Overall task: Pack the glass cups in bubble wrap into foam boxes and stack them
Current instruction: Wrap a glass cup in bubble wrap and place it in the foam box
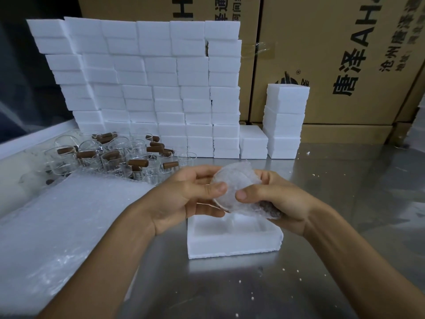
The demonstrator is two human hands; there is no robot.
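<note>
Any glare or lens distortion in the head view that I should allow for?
Head view: soft glare on the shiny metal table; the white foam box stack bows from wide-angle distortion; the clear glass cups with brown handles look slightly soft; both hands stay sharp.

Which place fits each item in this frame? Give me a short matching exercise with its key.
Things:
1. bubble-wrapped glass cup
2. open white foam box
3. clear glass cups with brown wooden handles
4. stack of clear bubble wrap sheets

Places:
A. grouped at the back left, before the foam wall
B. held in both hands
C. flat at the near left
D. on the steel table under the hands

Pairs: 1-B, 2-D, 3-A, 4-C
</note>
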